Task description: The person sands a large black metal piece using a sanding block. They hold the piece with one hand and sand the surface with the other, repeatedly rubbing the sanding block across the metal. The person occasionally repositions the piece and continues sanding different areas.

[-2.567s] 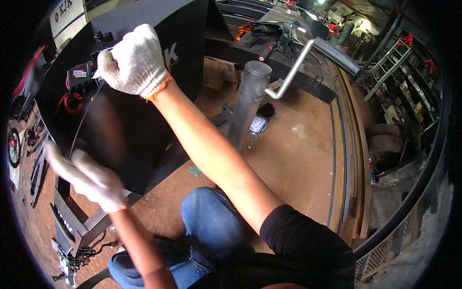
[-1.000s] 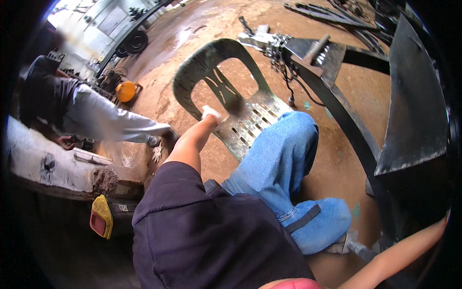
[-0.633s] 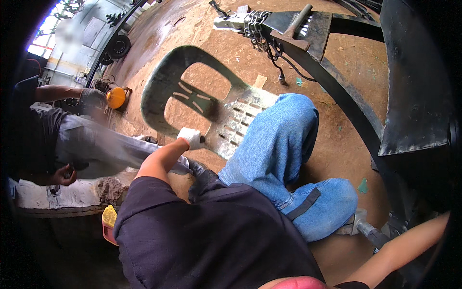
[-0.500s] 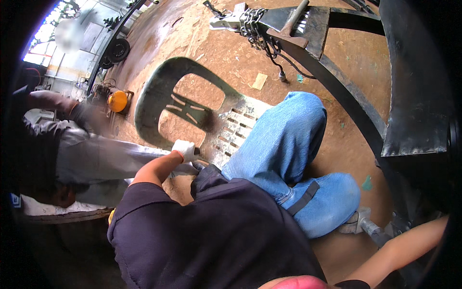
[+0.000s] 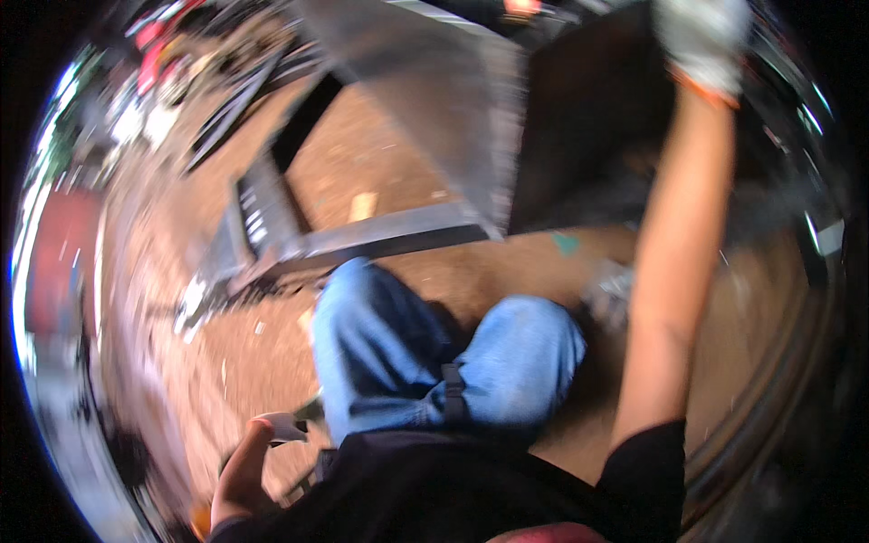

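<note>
My right hand (image 5: 701, 41), in a whitish glove with an orange cuff, is raised at the far right, by the upper edge of a large dark metal panel (image 5: 588, 127). Motion blur smears its fingers, so its grip and any contact are unclear. Low on the left, my left hand (image 5: 288, 427), also gloved, is closed beside my hip, near the chair's edge. Something small and dark shows at its fingers, too blurred to name. My bent knees in blue jeans (image 5: 516, 362) face the metal frame (image 5: 389, 233), which joins the panel.
A chain-wrapped coupling (image 5: 204, 294) ends the frame at the left. A yellowish scrap (image 5: 363, 206) and a green scrap (image 5: 567, 242) lie on the brown dirt floor (image 5: 362, 136). Long dark bars (image 5: 240, 109) and blurred clutter stand at the far left. Curved dark pipes (image 5: 769, 416) lie at right.
My view has swung right, bringing the frame and panel ahead of me. My right hand has gone from out of sight at lower right to the panel's top. The co-worker is out of view.
</note>
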### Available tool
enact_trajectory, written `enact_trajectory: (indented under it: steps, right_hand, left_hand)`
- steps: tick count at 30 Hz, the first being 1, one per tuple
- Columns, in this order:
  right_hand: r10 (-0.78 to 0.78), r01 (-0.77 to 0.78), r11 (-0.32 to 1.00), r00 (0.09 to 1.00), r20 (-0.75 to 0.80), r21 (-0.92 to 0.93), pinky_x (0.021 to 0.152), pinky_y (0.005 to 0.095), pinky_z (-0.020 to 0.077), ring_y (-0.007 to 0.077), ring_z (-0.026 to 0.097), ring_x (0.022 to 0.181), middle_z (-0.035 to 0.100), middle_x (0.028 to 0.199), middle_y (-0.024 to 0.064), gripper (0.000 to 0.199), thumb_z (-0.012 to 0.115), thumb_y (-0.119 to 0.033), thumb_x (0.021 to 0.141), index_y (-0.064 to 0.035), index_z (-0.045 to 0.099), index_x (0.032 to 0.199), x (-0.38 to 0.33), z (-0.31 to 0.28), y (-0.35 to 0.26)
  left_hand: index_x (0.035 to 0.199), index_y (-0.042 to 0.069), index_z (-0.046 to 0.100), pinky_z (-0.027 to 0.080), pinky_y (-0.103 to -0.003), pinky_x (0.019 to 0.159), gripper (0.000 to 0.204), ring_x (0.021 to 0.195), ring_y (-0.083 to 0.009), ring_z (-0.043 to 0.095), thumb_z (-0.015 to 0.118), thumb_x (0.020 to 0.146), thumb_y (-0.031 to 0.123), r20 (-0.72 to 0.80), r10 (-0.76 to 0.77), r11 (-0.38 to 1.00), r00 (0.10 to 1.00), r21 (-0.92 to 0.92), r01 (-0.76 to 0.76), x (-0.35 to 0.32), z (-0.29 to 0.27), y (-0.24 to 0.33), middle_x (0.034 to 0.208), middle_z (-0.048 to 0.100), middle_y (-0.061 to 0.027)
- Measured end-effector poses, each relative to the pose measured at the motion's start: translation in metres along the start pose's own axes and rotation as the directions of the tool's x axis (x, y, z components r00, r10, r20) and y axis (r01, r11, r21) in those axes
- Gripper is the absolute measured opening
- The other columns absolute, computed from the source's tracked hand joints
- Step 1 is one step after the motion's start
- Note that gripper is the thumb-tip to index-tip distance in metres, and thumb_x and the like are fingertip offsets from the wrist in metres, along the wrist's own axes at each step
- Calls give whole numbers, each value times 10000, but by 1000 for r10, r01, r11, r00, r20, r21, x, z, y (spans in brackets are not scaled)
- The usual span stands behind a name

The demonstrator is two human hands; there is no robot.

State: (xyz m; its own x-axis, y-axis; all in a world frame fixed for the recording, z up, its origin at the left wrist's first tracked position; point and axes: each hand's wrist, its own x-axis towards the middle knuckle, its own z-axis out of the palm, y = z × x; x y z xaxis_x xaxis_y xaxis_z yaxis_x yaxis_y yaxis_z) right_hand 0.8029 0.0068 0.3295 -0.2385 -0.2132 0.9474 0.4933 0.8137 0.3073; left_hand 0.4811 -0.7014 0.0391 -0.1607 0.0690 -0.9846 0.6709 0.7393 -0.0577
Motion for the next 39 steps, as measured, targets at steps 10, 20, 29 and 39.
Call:
enact_trajectory:
  steps: [10, 20, 29, 39]
  right_hand:
    - [249, -131, 920, 923, 293, -370, 907, 451, 477, 318, 691, 934, 753, 931, 99, 371, 539, -424, 989, -155, 770, 877, 0, 0, -16]
    - [549, -659, 339, 719, 427, 672, 1166, 387, 218, 168, 513, 1174, 722, 1081, -5, 370, 437, -258, 1045, -109, 765, 962, 8, -26, -118]
    - [234, -357, 881, 900, 369, 312, 1047, 397, 388, 267, 623, 1107, 727, 1139, 75, 310, 455, -253, 1030, -156, 749, 1022, 12, -52, -124]
    - [-25, 164, 969, 808, 588, -183, 670, 456, 516, 315, 686, 670, 710, 723, 73, 290, 534, -312, 954, -185, 709, 760, 32, -51, -70]
  left_hand:
    - [920, 17, 572, 468, -284, 595, 358, 629, -108, 524, 800, 753, 236, -517, 853, 269, -80, 564, -781, -165, -234, 207, 712, 570, -6]
    - [1303, 58, 606, 509, -397, 963, 568, 1082, -328, 685, 676, 938, 488, -509, 483, 50, -713, 829, -557, -273, -266, 404, 1173, 707, -202]
    - [1114, 26, 629, 515, -478, 882, 615, 1039, -443, 676, 581, 952, 617, -472, 626, 207, -621, 868, -451, -271, -284, 420, 1072, 704, -271]
    - [1188, 33, 624, 505, -380, 879, 333, 953, -254, 664, 641, 992, 302, -518, 323, 249, -792, 854, -457, -245, -265, 438, 1023, 687, -162]
